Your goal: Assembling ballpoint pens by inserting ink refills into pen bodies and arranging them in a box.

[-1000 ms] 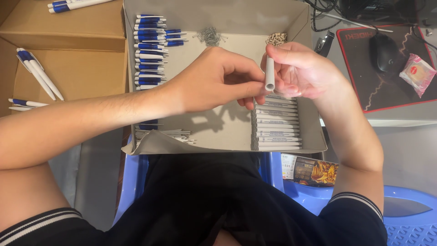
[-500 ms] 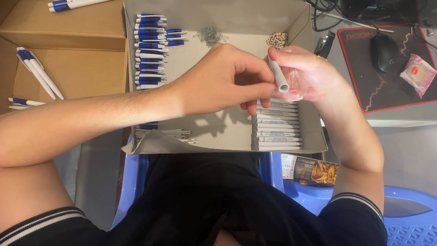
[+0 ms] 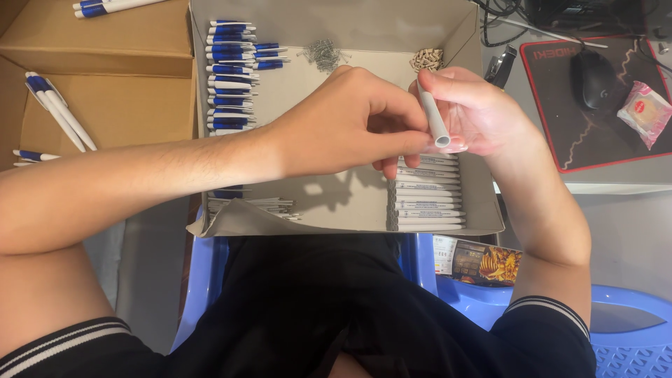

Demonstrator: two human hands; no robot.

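While I lean over the grey box (image 3: 448,28) on my lap, both hands meet above its middle.

Right hand: my right hand (image 3: 483,112) is closed round a white pen barrel (image 3: 433,116), thumb and fingers wrapped on it, the open end tilted down toward me.

Left hand: my left hand (image 3: 350,122) reaches across from the left, fingers curled, fingertips pinched together just at the barrel's open end. I cannot tell what they hold, if anything.

Barrel: it sits in the air above the row of white barrels (image 3: 427,196) stacked at the box's right side.

Change: half a second ago the barrel lay at much the same slant; a second ago it stood nearly upright. My hands have stayed in place.

Around: finished blue and white pens (image 3: 231,77) lie in a column at the box's left; a pile of springs (image 3: 323,52) and a pile of small tips (image 3: 427,59) lie at the back.

Hidden: my left fingers cover the barrel's mouth side, and my forearm hides part of the box floor.
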